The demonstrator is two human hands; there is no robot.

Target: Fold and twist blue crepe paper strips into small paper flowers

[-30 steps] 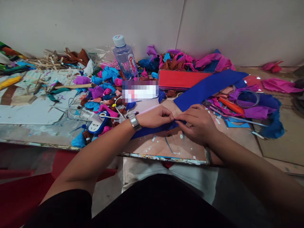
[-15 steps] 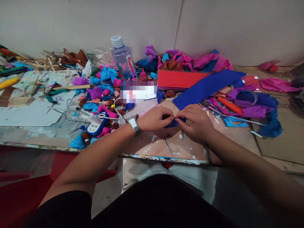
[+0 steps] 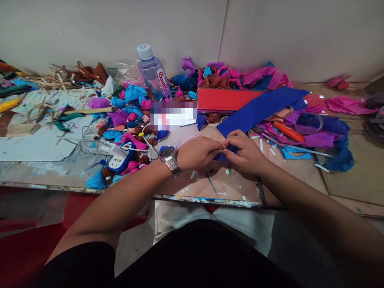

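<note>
My left hand (image 3: 201,151), with a metal watch (image 3: 170,158) on its wrist, is closed with fingertips pinched on a small blue piece (image 3: 221,157). Against it, fingertip to fingertip, my right hand (image 3: 243,153) pinches the same piece, which is partly hidden by the fingers. Just beyond the hands a long blue strip (image 3: 258,112) slants up to the right, its upper part resting over a flat red box (image 3: 229,100).
A clear bottle (image 3: 154,78) stands behind crumpled coloured pieces (image 3: 118,117). A blue and white power strip (image 3: 121,159) with cables lies left. A tape ring (image 3: 309,123) and orange tool (image 3: 288,132) lie right. The table's front edge (image 3: 207,200) runs below my hands.
My left wrist has turned, so the watch face now shows. The fingers of both hands have shifted slightly on the small blue piece. The whole view has moved a little.
</note>
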